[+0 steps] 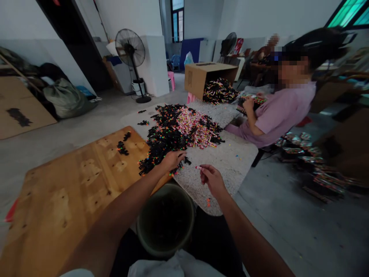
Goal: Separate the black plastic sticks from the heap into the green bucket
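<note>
My left hand (173,161) is closed at the near edge of a heap of small black plastic pieces (161,144) with orange and green bits. Its fingertips pinch what looks like one dark piece, partly hidden by the fingers. A single black piece (187,161) shows just beyond them. To the right, above the speckled tabletop (227,161), my right hand (212,179) pinches a small pink-and-white stick-like piece (198,167) between thumb and fingers. Many similar pink-and-white pieces (191,123) lie on the heap's right side.
Below my hands stands a round bucket (140,227) with dark contents. A wooden table (77,173) adjoins on the left, bearing a few black pieces (122,148). Across sits a co-worker (281,107), handling small pieces. Behind are a tipped cardboard box (194,80) of pieces and a fan (131,50).
</note>
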`<state>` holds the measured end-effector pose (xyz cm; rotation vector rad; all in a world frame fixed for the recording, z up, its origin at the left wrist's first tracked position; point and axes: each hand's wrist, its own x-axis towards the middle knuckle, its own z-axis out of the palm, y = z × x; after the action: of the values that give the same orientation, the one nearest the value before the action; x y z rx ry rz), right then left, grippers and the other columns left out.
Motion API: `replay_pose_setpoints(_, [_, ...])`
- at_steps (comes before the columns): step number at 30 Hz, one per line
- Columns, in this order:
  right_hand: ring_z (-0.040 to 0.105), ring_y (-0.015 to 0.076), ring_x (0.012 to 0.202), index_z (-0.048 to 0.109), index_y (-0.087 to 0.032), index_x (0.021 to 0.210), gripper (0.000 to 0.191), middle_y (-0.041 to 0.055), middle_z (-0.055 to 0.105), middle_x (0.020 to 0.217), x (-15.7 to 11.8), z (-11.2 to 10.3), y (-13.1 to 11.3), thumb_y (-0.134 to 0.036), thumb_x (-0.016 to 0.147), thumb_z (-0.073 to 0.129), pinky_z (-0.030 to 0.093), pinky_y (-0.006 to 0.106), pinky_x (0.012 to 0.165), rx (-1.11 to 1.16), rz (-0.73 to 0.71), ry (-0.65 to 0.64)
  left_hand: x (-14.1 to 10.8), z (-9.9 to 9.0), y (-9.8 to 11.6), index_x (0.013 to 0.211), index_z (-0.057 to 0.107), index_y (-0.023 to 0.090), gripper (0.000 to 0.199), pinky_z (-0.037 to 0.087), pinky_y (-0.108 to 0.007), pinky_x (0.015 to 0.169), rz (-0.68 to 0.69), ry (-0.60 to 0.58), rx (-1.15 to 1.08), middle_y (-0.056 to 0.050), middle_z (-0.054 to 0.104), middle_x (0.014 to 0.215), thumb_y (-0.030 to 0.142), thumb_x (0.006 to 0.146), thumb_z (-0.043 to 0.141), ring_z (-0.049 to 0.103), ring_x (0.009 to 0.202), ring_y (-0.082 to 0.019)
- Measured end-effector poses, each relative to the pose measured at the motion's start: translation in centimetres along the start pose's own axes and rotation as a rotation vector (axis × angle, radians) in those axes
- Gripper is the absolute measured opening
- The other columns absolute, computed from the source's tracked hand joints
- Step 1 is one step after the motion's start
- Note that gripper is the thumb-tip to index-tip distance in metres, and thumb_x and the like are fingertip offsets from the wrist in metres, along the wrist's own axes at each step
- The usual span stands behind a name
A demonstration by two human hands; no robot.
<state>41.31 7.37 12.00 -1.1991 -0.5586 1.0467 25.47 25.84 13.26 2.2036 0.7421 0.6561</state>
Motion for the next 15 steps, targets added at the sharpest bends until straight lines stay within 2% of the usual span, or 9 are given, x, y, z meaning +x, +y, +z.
replay_pose_setpoints(2, [0.048, 0.0096, 0.046, 0.067, -0.019, 0.094, 0.037, -0.0051, 0.061, 0.065, -1.3, 1.4, -1.5, -0.044, 0.07, 0.082, 0.041, 0.023, 0.04, 0.08, -0.013, -0.026, -2.0, 0.0, 2.1, 0.106, 0.079, 0.023, 0.031, 0.045, -0.025, 0.061, -0.108, 0.057, -0.262, -0.001, 0.069, 0.066, 0.048, 0.094, 0.064, 0.06, 0.06, -0.017])
replay_pose_setpoints(3, [0.048, 0.0096, 0.046, 0.067, -0.02, 0.093, 0.035, -0.0049, 0.061, 0.065, -1.9, 2.1, -2.1, -0.043, 0.072, 0.082, 0.04, 0.023, 0.04, 0.099, -0.029, -0.045, -3.0, -0.1, 3.2, 0.106, 0.079, 0.021, 0.035, 0.043, -0.024, 0.056, -0.159, 0.047, -0.352, -0.001, 0.067, 0.061, 0.05, 0.092, 0.067, 0.058, 0.055, -0.016])
replay_pose_setpoints(5, [0.048, 0.0096, 0.045, 0.067, -0.02, 0.093, 0.031, -0.0043, 0.062, 0.065, -3.0, 3.4, -3.3, -0.043, 0.077, 0.08, 0.04, 0.023, 0.04, 0.107, -0.068, -0.089, -4.8, -0.5, 5.3, 0.107, 0.079, 0.017, 0.04, 0.044, -0.024, 0.055, -0.214, -0.028, -0.487, -0.001, 0.066, 0.061, 0.051, 0.087, 0.073, 0.058, 0.054, -0.015])
replay_pose_setpoints(8, [0.049, 0.0096, 0.045, 0.067, -0.02, 0.091, 0.03, -0.0037, 0.063, 0.064, -4.3, 4.9, -4.3, -0.045, 0.079, 0.078, 0.039, 0.023, 0.041, 0.056, -0.118, -0.131, -6.9, -1.6, 8.1, 0.119, 0.073, 0.014, 0.048, 0.052, -0.027, 0.062, -0.226, -0.2, -0.654, -0.003, 0.069, 0.069, 0.048, 0.084, 0.078, 0.065, 0.062, -0.017])
replay_pose_setpoints(11, [0.048, 0.0094, 0.045, 0.067, -0.019, 0.089, 0.03, -0.0047, 0.06, 0.06, -5.0, 5.5, -4.8, -0.045, 0.079, 0.079, 0.038, 0.023, 0.042, -0.023, -0.154, -0.141, -8.1, -2.7, 9.8, 0.129, 0.065, 0.012, 0.055, 0.054, -0.029, 0.066, -0.221, -0.346, -0.708, -0.004, 0.07, 0.074, 0.045, 0.086, 0.076, 0.067, 0.068, -0.017])
replay_pose_setpoints(15, [0.046, 0.0093, 0.044, 0.069, -0.018, 0.09, 0.024, -0.0062, 0.056, 0.054, -5.4, 5.6, -5.1, -0.041, 0.082, 0.074, 0.035, 0.023, 0.042, -0.104, -0.215, -0.17, -8.8, -3.5, 10.8, 0.129, 0.062, 0.01, 0.05, 0.053, -0.027, 0.067, -0.184, -0.394, -0.619, -0.003, 0.07, 0.074, 0.04, 0.091, 0.07, 0.066, 0.068, -0.015])
